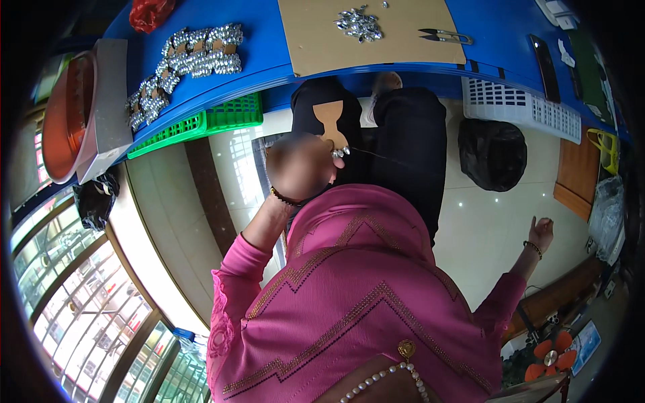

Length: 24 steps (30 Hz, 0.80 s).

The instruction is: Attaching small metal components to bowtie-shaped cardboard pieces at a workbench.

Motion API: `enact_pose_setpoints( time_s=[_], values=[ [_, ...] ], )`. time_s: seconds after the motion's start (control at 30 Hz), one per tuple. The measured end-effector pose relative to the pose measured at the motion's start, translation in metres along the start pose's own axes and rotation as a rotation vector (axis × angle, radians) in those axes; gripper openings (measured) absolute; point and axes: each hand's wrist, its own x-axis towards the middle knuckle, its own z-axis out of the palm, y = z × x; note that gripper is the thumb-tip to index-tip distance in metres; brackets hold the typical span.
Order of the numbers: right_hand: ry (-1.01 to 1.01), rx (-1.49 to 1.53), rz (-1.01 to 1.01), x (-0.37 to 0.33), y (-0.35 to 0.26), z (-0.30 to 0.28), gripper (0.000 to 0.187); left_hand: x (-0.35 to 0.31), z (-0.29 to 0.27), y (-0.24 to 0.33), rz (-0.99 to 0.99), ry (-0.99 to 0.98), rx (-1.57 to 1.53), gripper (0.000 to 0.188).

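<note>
My left hand (302, 164), partly blurred, is above my lap and closed on a brown cardboard card (328, 115) with a narrow waist. A few silver rhinestones (340, 153) hang at the card's lower end, by my fingertips. From them a thin dark thread (376, 155) runs off to the right until it is lost against my trousers. Far out to the right, my arm is stretched away from my body. There my right hand (541, 233) has curled fingers, and what they hold, if anything, is too small to make out.
On the blue table (262, 40) are a cardboard sheet (312, 57), loose rhinestones (359, 25), thread snips (445, 36), rhinestone-wrapped cards (208, 50) and a phone (545, 67). Below hang green (232, 113) and white baskets (521, 111). A black bag (492, 154) stands on the floor; an orange fan (551, 356) sits lower right.
</note>
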Motion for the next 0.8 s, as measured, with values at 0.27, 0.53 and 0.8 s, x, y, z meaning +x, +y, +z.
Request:
enact_pose_setpoints(
  time_s=[0.27,0.53,0.8],
  values=[
    [0.515,-0.572,-0.354,0.007,0.005,-0.034,0.014,-0.006,0.007,-0.004,-0.093,0.055,0.081,0.017],
    [-1.011,-0.951,0.051,-0.217,0.146,0.252,0.031,-0.002,0.025,-0.017,-0.122,-0.062,0.193,0.018],
    [-1.197,-0.765,0.589,-0.266,0.23,0.274,0.015,-0.001,0.03,-0.019,-0.083,-0.113,0.11,0.019]
  ],
)
